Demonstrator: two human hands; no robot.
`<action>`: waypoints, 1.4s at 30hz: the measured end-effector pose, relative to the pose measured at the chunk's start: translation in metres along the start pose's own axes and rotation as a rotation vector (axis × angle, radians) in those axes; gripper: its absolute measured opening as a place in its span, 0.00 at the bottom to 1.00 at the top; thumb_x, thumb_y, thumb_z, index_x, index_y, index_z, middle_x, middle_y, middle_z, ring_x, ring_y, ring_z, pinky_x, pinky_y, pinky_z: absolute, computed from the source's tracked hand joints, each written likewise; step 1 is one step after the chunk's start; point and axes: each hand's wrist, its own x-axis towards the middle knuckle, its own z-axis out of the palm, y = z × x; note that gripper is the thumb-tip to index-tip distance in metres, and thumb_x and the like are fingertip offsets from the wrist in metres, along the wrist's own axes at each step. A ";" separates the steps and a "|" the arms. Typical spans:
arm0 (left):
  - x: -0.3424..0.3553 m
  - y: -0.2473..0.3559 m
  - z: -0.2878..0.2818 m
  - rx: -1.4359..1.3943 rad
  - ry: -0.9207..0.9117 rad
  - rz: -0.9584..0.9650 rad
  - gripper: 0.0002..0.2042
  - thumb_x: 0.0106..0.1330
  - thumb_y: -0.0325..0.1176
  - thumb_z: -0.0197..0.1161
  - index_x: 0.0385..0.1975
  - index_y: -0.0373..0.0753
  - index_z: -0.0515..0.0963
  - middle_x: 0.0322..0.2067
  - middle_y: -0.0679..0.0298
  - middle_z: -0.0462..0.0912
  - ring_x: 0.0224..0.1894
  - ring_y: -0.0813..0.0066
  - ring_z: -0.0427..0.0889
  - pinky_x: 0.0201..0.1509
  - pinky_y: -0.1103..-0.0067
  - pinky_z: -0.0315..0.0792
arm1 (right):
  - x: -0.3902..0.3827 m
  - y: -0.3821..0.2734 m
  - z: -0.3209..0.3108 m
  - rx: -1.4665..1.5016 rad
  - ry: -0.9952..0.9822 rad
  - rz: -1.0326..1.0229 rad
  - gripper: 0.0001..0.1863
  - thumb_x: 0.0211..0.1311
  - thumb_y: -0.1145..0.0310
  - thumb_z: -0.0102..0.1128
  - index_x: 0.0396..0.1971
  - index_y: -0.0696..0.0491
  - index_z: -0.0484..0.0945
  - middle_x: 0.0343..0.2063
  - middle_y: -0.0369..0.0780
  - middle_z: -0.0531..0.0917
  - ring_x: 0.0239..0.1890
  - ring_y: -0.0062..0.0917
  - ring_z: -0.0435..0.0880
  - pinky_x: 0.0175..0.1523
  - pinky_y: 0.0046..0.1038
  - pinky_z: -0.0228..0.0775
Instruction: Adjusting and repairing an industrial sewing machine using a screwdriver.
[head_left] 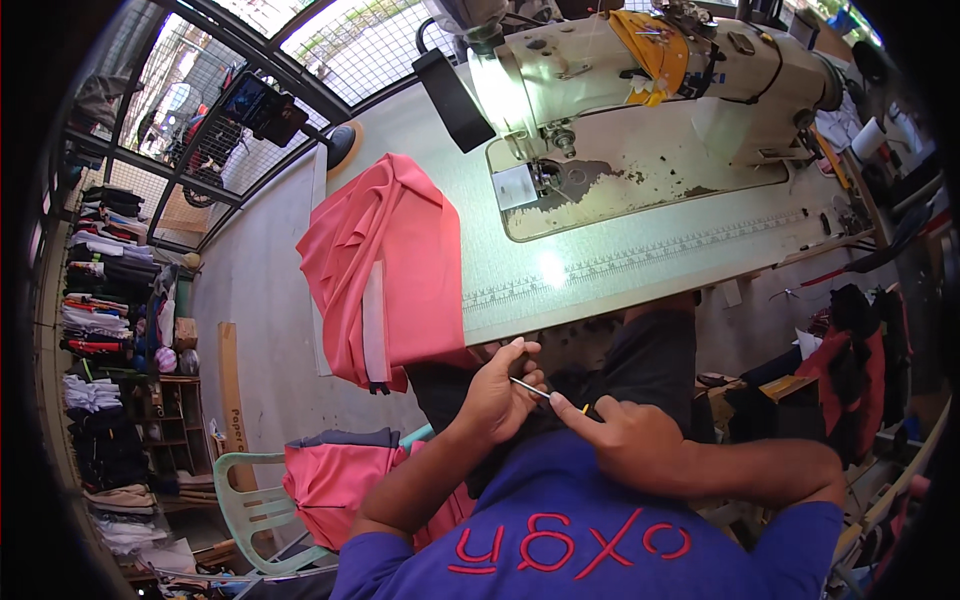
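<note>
Seated at sewing station, hands low over the lap, just off the front edge of the table [640, 280].

Left hand [494, 398]: fingers curled closed around a small dark piece [520, 364], mostly hidden; kind cannot be told. Right hand [640, 440]: thumb and index stretched toward the left, other fingers folded, gripping a slim screwdriver-like tool [532, 388]. Its metal shaft points into the left fingers; a bit of yellow shows at the right grip. Whether the tip touches the dark piece, cannot tell.

Pink fabric [420, 260] heaped over the table's left end, spilling past the near left corner; pale strip down its front.

Containers: left-hand shelves [100, 320] hold stacks of folded garments, white, black, red; wooden cubby unit [172, 428] below. Green plastic chair [232, 490] carries a second pink bundle [335, 478] with dark blue cloth on top.

Industrial sewing machine [570, 65] along the far side. Open tabletop between the fabric and machine bed, continuing rightward along the front edge past a printed ruler [640, 254].
</note>
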 end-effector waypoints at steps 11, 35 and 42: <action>-0.010 0.009 0.001 0.056 -0.687 0.444 0.14 0.70 0.43 0.53 0.38 0.37 0.73 0.35 0.67 0.63 0.34 0.78 0.60 0.37 0.81 0.60 | -0.008 0.002 0.028 2.716 -0.666 0.425 0.27 0.74 0.66 0.45 0.70 0.38 0.54 0.25 0.39 0.67 0.14 0.17 0.65 0.16 0.18 0.59; -0.023 0.020 0.003 0.099 -0.322 0.446 0.10 0.71 0.38 0.52 0.32 0.39 0.71 0.32 0.68 0.66 0.33 0.79 0.63 0.36 0.81 0.60 | 0.016 -0.009 -0.001 1.114 -0.024 0.127 0.21 0.72 0.70 0.49 0.63 0.45 0.70 0.21 0.38 0.73 0.16 0.20 0.69 0.20 0.23 0.62; -0.044 0.038 0.024 0.154 -0.846 0.728 0.13 0.70 0.40 0.52 0.38 0.36 0.73 0.37 0.63 0.62 0.35 0.73 0.62 0.40 0.76 0.60 | 0.010 -0.017 0.010 2.810 -0.749 0.287 0.27 0.74 0.67 0.45 0.70 0.43 0.55 0.23 0.39 0.68 0.15 0.19 0.66 0.17 0.20 0.58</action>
